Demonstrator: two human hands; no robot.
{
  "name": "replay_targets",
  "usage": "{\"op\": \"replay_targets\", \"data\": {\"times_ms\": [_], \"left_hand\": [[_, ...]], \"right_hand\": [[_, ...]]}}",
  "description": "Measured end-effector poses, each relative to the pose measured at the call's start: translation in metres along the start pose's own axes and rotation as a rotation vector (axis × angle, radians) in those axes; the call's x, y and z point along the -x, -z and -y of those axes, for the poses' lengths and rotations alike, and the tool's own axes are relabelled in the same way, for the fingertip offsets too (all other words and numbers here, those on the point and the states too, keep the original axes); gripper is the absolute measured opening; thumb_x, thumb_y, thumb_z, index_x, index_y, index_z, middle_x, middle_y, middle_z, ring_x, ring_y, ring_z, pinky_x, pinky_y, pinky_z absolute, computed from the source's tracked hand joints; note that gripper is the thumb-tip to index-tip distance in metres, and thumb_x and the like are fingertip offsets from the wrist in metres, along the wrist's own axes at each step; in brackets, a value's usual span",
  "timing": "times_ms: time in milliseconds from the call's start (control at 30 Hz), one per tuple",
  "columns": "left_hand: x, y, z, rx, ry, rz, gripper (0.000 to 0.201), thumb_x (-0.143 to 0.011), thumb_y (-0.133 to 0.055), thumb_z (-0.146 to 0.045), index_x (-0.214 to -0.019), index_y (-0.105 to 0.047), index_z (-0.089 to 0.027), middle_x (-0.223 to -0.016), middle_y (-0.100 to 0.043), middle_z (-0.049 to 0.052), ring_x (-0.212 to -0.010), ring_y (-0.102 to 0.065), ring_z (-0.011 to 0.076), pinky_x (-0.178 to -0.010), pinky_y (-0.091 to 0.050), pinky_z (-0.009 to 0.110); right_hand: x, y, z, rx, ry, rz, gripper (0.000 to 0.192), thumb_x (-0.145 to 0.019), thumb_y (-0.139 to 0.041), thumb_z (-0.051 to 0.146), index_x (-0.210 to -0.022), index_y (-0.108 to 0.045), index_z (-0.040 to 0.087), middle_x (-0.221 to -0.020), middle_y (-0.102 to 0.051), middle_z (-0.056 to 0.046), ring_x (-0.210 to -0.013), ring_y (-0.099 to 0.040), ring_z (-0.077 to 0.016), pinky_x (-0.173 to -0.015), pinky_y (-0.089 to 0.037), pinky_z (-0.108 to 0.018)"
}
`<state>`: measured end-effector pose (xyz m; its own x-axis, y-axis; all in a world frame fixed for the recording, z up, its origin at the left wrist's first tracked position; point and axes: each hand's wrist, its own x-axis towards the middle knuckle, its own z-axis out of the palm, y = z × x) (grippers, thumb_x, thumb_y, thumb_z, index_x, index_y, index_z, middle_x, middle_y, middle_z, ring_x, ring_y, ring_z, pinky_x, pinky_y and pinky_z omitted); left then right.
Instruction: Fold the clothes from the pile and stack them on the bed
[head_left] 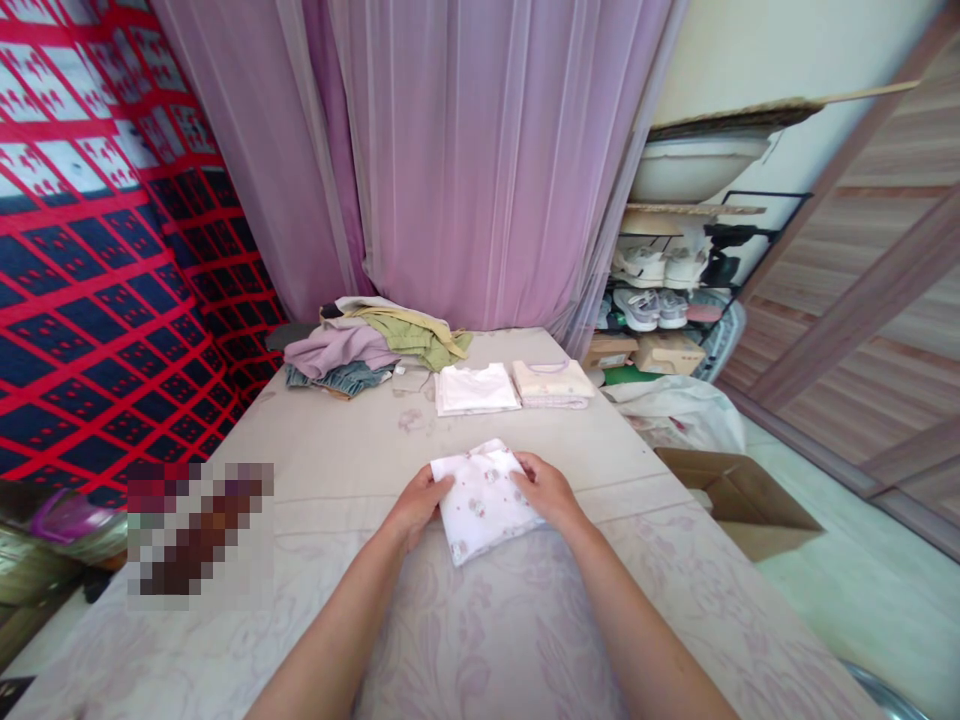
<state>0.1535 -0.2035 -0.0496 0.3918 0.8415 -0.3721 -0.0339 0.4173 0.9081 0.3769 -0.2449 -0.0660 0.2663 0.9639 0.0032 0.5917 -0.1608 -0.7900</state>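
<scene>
The folded printed cloth (486,505) is held between both hands, about equally near: the left hand (418,505) pinches its edge at ten o'clock, the right hand (548,490) at two. Its long axis I cannot surely tell.

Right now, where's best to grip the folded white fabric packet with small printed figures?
Likely hold the fabric packet by its opposite side edges, left hand from the left, right hand from the right, thumbs on top: it's broad, flat, folded; unsupported, it may sag.
</scene>
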Motion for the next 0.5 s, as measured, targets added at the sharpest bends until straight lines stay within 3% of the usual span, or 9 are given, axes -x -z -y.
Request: {"op": "replay_targets", "data": {"times_ms": [100,200,333,500], "left_hand": [[0.002,0.001,-0.001,0.022,-0.007,0.012,0.046,-0.070,-0.074,-0.038,-0.108,-0.057,-0.018,-0.104,-0.070,0.007,-0.087,-0.066,0.0191,-0.071,-0.053,0.029],[0.004,-0.001,-0.005,0.022,0.005,-0.004,0.041,-0.073,-0.071,-0.035,-0.108,-0.059,-0.018,-0.103,-0.070,0.007,-0.085,-0.066,0.0188,-0.069,-0.053,0.028],[0.005,-0.005,-0.009,0.032,0.053,-0.037,0.031,-0.078,-0.066,-0.029,-0.105,-0.060,-0.016,-0.100,-0.071,0.009,-0.082,-0.067,0.0193,-0.066,-0.054,0.029],[0.006,-0.005,-0.009,0.055,0.075,-0.087,0.023,-0.079,-0.065,-0.023,-0.100,-0.061,-0.016,-0.097,-0.072,0.009,-0.079,-0.067,0.0185,-0.065,-0.054,0.028]], "right_hand": [[0.001,0.003,0.009,0.146,0.017,-0.114,0.021,-0.079,-0.049,0.030,-0.090,-0.064,0.020,-0.091,-0.068,-0.004,-0.082,-0.062,-0.0175,-0.076,-0.046,-0.028],[-0.003,0.008,0.022,0.161,0.069,-0.166,0.019,-0.080,-0.048,0.030,-0.086,-0.063,0.020,-0.088,-0.066,-0.004,-0.081,-0.061,-0.0165,-0.072,-0.044,-0.026],[-0.015,0.011,0.035,0.150,0.093,-0.124,0.023,-0.085,-0.044,0.034,-0.093,-0.062,0.022,-0.077,-0.065,0.001,-0.070,-0.058,-0.0147,-0.065,-0.041,-0.024],[-0.029,0.000,0.034,0.254,-0.059,-0.028,0.022,-0.081,-0.050,0.026,-0.097,-0.065,0.022,-0.092,-0.069,-0.004,-0.085,-0.060,-0.0173,-0.073,-0.041,-0.025]]}}
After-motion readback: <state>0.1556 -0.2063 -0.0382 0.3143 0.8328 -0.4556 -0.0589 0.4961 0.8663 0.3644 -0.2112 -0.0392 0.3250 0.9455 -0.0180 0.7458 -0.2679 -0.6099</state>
